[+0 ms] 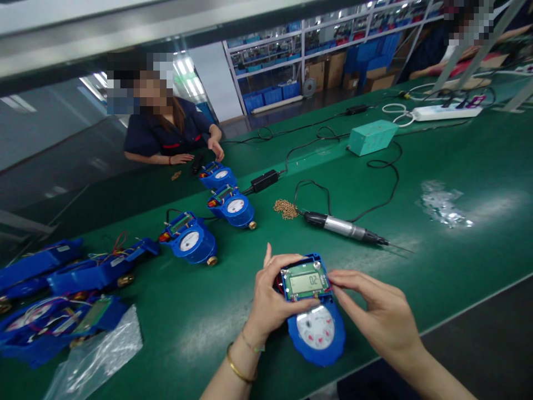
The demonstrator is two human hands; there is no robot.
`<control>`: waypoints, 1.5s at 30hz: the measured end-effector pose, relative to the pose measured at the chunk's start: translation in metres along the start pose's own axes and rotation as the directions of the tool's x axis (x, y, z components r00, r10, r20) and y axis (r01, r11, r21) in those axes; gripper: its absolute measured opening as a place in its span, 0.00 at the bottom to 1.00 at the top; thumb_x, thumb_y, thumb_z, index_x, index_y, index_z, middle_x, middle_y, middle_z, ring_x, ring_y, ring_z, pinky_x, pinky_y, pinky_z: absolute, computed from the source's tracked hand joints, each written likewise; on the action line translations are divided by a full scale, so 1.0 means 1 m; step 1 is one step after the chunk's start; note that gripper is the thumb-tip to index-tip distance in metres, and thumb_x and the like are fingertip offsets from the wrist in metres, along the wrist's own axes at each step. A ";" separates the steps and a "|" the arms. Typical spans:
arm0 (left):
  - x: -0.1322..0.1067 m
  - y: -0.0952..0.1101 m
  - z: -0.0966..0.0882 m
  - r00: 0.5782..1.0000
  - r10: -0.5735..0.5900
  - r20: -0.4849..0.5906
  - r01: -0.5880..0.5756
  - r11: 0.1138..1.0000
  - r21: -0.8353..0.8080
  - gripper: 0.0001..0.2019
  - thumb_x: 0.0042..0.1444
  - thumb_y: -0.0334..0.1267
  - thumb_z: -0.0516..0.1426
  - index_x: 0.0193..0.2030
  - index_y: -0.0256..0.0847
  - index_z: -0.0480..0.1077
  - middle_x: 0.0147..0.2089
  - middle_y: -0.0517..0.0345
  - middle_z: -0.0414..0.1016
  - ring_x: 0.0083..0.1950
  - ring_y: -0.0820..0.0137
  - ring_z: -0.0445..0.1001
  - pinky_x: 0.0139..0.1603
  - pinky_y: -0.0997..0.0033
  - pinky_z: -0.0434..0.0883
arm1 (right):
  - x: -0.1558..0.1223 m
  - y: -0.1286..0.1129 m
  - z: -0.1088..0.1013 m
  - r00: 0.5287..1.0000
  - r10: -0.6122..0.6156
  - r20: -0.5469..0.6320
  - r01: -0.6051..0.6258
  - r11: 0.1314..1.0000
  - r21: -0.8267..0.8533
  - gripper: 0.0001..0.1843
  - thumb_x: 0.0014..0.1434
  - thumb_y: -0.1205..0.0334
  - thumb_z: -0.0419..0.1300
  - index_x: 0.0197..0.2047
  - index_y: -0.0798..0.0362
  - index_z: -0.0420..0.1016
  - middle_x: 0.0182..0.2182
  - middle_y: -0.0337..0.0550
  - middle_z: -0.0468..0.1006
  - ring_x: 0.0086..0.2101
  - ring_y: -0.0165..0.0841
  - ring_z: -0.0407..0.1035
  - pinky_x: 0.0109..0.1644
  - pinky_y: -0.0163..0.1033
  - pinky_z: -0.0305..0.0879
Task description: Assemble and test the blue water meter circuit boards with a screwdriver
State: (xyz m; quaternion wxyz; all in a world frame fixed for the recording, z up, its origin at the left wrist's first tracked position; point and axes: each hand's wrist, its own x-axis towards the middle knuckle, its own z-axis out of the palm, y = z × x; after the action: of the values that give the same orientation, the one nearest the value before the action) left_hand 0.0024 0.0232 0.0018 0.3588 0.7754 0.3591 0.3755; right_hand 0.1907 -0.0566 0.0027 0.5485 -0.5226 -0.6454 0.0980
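Meter, left edge partly hidden, sits clamped in the left hand; whether the right hand pinches anything is unclear.

A workbench and powered screwdriver show a workshop.

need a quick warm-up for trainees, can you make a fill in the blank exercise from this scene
1. The left hand holds a meter whose casing is coloured ____.
2. The screwdriver lies on a table coloured ____.
3. In the picture, the screwdriver's thin bit points toward the ____ side.
4. The gold bangle is on the person's own ____ wrist.

Missing words: blue; green; right; left.
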 end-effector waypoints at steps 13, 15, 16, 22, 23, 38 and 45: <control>0.000 -0.003 -0.001 1.000 0.021 0.011 -0.021 1.000 0.007 0.32 0.41 0.53 0.73 0.52 0.46 0.73 0.48 0.53 0.82 0.49 0.55 0.80 0.75 0.31 0.36 | 0.042 0.033 -0.021 0.907 -0.110 0.407 0.053 0.988 0.148 0.06 0.62 0.66 0.62 0.34 0.48 0.80 0.40 0.44 0.71 0.47 0.35 0.68 0.52 0.44 0.68; -0.001 -0.003 -0.001 1.000 0.017 0.011 -0.018 1.000 0.000 0.32 0.41 0.53 0.73 0.52 0.46 0.73 0.48 0.53 0.82 0.49 0.55 0.80 0.75 0.32 0.35 | 0.047 0.034 -0.023 0.894 -0.111 0.434 0.043 0.985 0.164 0.06 0.63 0.64 0.63 0.34 0.48 0.81 0.39 0.43 0.71 0.47 0.35 0.67 0.51 0.44 0.67; -0.001 -0.004 -0.001 1.000 0.012 0.009 -0.012 1.000 -0.005 0.32 0.41 0.53 0.73 0.52 0.46 0.73 0.48 0.53 0.82 0.49 0.56 0.81 0.75 0.32 0.34 | 0.047 0.034 -0.022 0.899 -0.103 0.426 0.036 0.986 0.163 0.07 0.63 0.64 0.63 0.33 0.48 0.81 0.38 0.43 0.71 0.45 0.35 0.67 0.49 0.43 0.67; -0.001 -0.003 -0.001 1.000 -0.023 0.002 0.023 1.000 -0.012 0.32 0.40 0.54 0.73 0.52 0.45 0.74 0.48 0.52 0.82 0.49 0.55 0.81 0.75 0.33 0.33 | 0.017 0.015 -0.001 0.986 0.118 0.116 -0.130 0.986 0.104 0.07 0.61 0.67 0.63 0.36 0.47 0.82 0.32 0.39 0.71 0.35 0.31 0.69 0.37 0.37 0.66; -0.001 -0.003 -0.001 1.000 -0.021 0.002 0.021 1.000 -0.009 0.32 0.40 0.54 0.73 0.52 0.45 0.74 0.48 0.52 0.82 0.49 0.55 0.81 0.75 0.33 0.33 | 0.011 0.010 0.002 0.985 0.161 0.060 -0.167 0.980 0.109 0.07 0.62 0.67 0.63 0.37 0.48 0.82 0.32 0.39 0.71 0.35 0.31 0.69 0.37 0.35 0.66; -0.002 -0.002 0.001 1.000 0.004 -0.027 -0.004 0.999 -0.032 0.32 0.40 0.51 0.73 0.52 0.46 0.74 0.47 0.55 0.82 0.48 0.57 0.81 0.75 0.33 0.32 | -0.009 0.004 0.019 0.954 0.296 -0.055 -0.265 0.911 0.315 0.08 0.63 0.62 0.63 0.33 0.48 0.83 0.29 0.38 0.73 0.30 0.27 0.69 0.31 0.28 0.64; -0.003 0.002 0.004 1.000 -0.002 -0.031 0.001 1.000 -0.010 0.31 0.41 0.48 0.74 0.53 0.48 0.73 0.48 0.58 0.82 0.48 0.59 0.80 0.75 0.34 0.32 | -0.016 -0.018 0.022 0.891 0.452 -0.046 -0.416 0.852 0.318 0.15 0.67 0.57 0.58 0.30 0.52 0.76 0.30 0.41 0.73 0.33 0.29 0.70 0.37 0.30 0.66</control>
State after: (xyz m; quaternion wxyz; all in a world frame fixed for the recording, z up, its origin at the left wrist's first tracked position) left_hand 0.0046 0.0186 0.0002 0.3575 0.7674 0.3633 0.3890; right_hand 0.1604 -0.0670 -0.0029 0.6224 -0.5703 -0.4542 0.2849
